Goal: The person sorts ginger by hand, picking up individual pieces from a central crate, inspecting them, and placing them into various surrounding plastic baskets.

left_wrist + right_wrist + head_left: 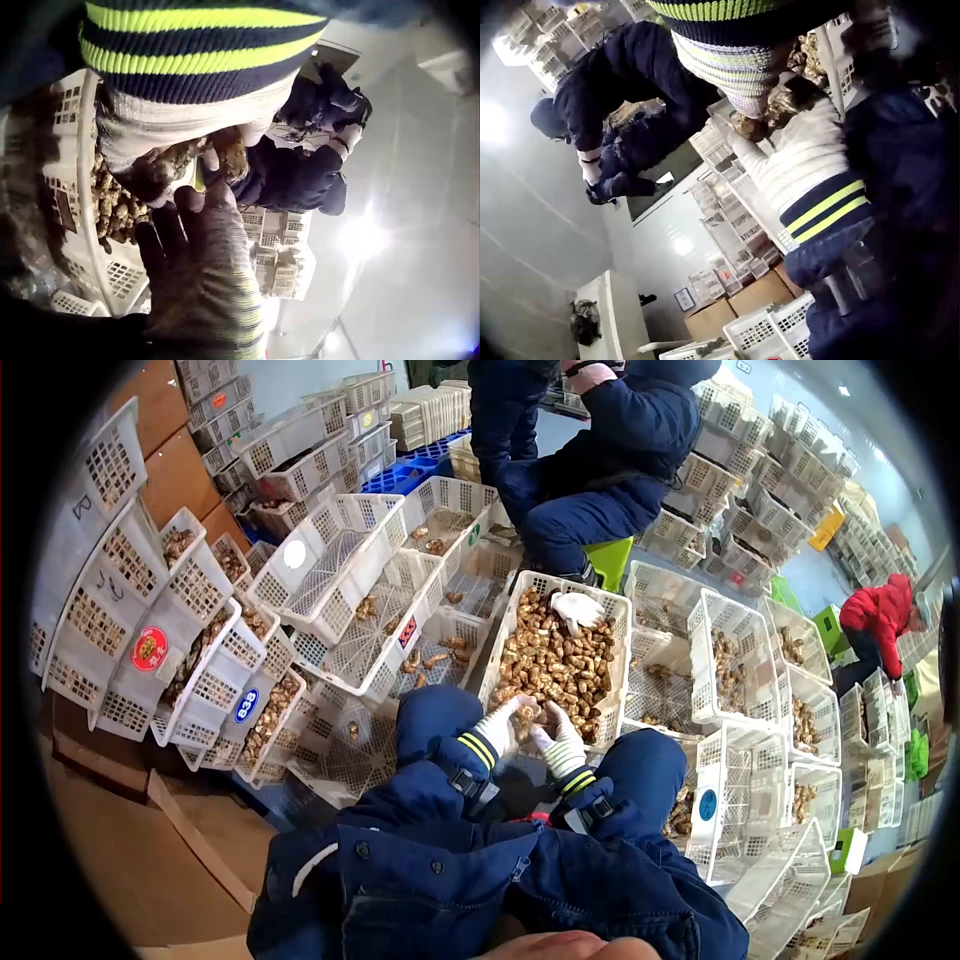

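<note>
Both gloved hands meet over the near edge of a white crate [488, 685] heaped with brown lumpy pieces [560, 660]. My left hand [503, 728] curls round brown pieces [229, 154], seen closer in the left wrist view beneath the striped cuff of the left hand [195, 127]. Facing it, my right hand [562, 742] pinches a brown piece [748, 127] at its fingertips. In the right wrist view, the right hand [731, 79] comes down from the top and the left hand [802, 161] is opposite. Fingers partly hide the held pieces. A white glove [578, 610] lies on the heap.
White crates [345, 575] holding scattered brown pieces stand left of the full crate, with more crates [735, 660] at its right. A seated person [600, 470] is just beyond it. Another person in red [875, 620] bends at far right. Cardboard [180, 860] lies at lower left.
</note>
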Available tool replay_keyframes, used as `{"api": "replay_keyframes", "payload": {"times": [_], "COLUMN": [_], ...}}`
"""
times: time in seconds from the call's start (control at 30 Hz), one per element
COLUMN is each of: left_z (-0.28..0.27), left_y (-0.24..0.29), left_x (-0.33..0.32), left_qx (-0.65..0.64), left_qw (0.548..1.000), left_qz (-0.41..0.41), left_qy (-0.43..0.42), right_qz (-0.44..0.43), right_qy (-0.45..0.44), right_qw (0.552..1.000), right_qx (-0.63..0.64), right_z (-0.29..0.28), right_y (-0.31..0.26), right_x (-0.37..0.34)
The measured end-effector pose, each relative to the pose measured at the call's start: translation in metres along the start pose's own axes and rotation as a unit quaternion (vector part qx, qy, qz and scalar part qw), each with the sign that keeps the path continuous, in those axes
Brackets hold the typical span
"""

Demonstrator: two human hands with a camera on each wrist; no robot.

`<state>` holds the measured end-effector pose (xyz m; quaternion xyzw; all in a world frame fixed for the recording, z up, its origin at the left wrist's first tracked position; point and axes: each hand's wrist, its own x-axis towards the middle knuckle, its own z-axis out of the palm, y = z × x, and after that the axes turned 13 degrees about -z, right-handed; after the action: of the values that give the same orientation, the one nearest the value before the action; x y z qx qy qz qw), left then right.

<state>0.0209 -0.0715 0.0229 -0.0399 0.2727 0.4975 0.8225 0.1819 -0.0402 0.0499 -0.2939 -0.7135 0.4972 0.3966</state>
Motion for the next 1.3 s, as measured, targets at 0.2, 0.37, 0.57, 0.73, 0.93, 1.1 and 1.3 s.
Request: {"api": "replay_keyframes", "payload": {"times": [0.2,0.37,0.57,0.73,0.93,1.1,1.3], "left_z": [0.020,-0.032,-0.009,0.018,0.010,0.010,0.014], "left_y": [-0.001,-0.007,0.000,0.004,0.004,0.001,0.001], "left_x": [-0.008,0.021,0.006,-0.014,-0.013,-0.013,-0.015], "left_qx": [-0.112,-0.419,-0.049,-0.092,-0.005,0.069,0.069], "left_qw": [0.994,0.766,0.998,0.994,0.996,0.984,0.983], "left_qz": [-0.022,-0.297,-0.025,0.033,0.035,0.046,0.045], "left_qy": [0.000,-0.387,-0.031,0.048,0.079,0.158,0.162], "right_qz": [-0.052,0.044,0.059,0.100,0.120,0.110,0.079], "right_qy": [-0.120,-0.094,-0.051,0.025,-0.003,-0.025,-0.040], "right_qw": [0.980,0.985,0.992,0.994,0.989,0.990,0.995], "right_qx": [-0.148,-0.136,-0.100,0.025,0.089,0.089,0.048], "right_z": [0.003,-0.002,-0.012,-0.014,-0.014,-0.010,-0.007], "right_y": [0.023,0.005,0.019,0.046,0.032,0.042,0.063], "right_x": [-0.006,0.000,0.004,0.007,0.006,0.005,0.001]}}
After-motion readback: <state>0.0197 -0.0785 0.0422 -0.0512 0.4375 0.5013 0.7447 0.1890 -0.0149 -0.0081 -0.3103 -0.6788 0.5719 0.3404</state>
